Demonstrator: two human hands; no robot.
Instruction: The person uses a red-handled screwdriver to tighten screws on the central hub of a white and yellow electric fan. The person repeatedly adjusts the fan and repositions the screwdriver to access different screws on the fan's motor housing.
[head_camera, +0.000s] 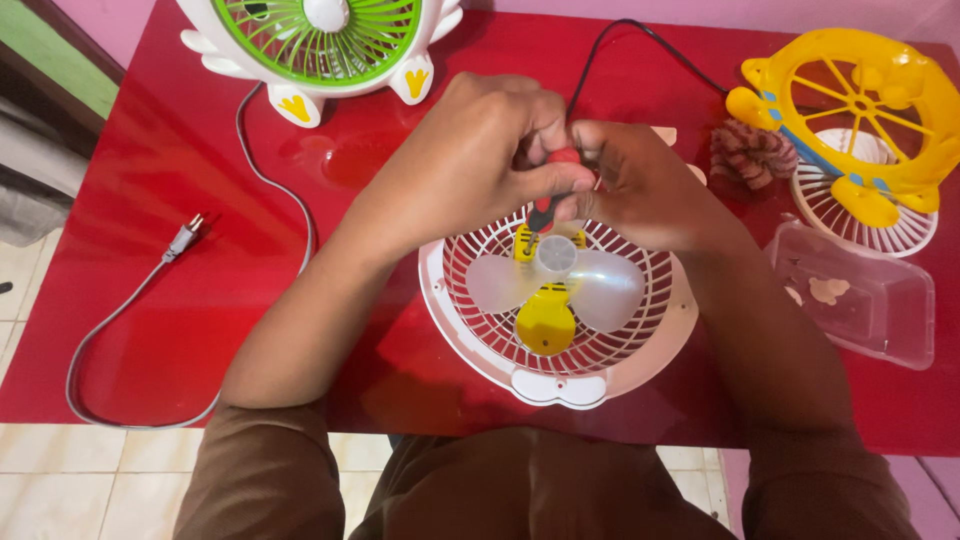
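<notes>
Both closed: left hand (470, 160) and right hand (640, 190) gripping red-handled screwdriver (556, 180), probably, over light, brittle white plastic fan grille (470, 320); best held by rim.

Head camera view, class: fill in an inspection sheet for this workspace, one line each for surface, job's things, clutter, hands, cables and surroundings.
Surface: glossy red table.
Job's things: open white fan lying face up, translucent blades, yellow part at the hub; red-handled screwdriver over it.
Clutter: green-and-white fan at the far edge; yellow fan frame on a white grille; clear plastic tray; ribbed brownish piece.
Hands: left hand and right hand both wrapped round the screwdriver.
Cables: grey cord with loose plug; black cable.
Surroundings: pale tiled floor.
</notes>
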